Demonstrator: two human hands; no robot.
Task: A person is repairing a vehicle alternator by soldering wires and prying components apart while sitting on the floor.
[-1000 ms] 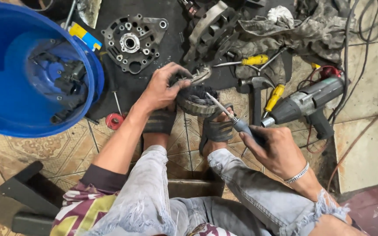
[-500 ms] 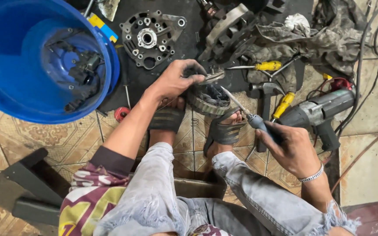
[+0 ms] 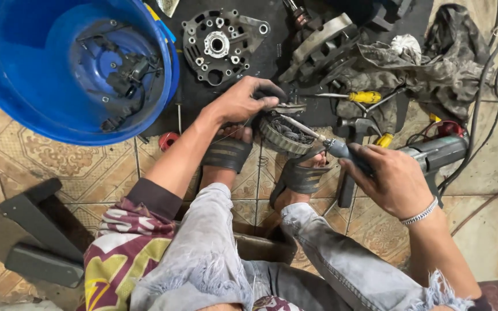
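My left hand [image 3: 242, 102] grips the rim of a round ribbed metal part with wire windings [image 3: 286, 133], propped between my sandalled feet. My right hand [image 3: 392, 177] holds a blue-handled screwdriver [image 3: 335, 147] whose shaft points up and left into that round part's inside. A silver chain bracelet sits on my right wrist. I sit with knees apart in torn grey jeans.
A big blue bucket [image 3: 24, 109] with dark metal parts stands at the top left. A round metal housing plate [image 3: 220, 43] lies on a black mat. A yellow-handled screwdriver [image 3: 358, 97], a hammer [image 3: 359, 125], a power drill [image 3: 439, 152], rags [image 3: 433, 63] and cables lie to the right.
The view has shifted, so the bucket and the parts sit lower and larger in frame. Both hands keep their hold; the screwdriver tip stays inside the round part.
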